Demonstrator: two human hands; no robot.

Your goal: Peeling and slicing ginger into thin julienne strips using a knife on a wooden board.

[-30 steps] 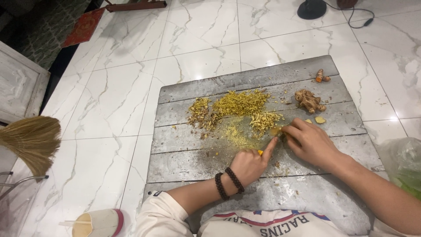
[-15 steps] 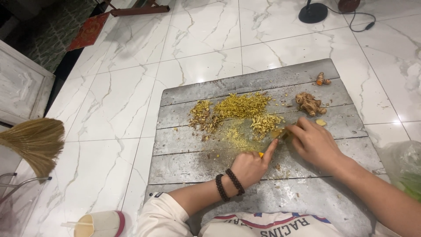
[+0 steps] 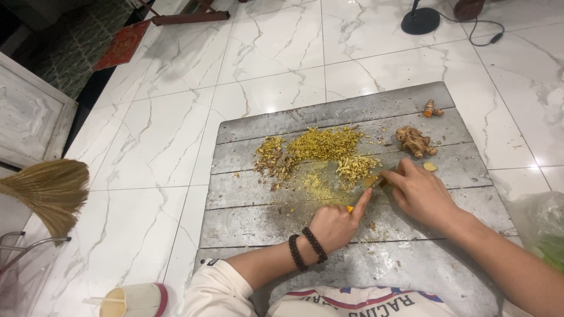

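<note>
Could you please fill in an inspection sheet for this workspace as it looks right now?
Surface: grey wooden board lying on the white marble floor.
Job's things: yellow chopped pile; whole root; small root piece near the far edge.
Clutter: broom, cup, plastic bag.
Hands: left hand pinches an orange bit; right hand works a small piece beside it, tool unclear.
Cables: black cord from the stand base.
Surroundings: red mat, white cabinet.
</note>
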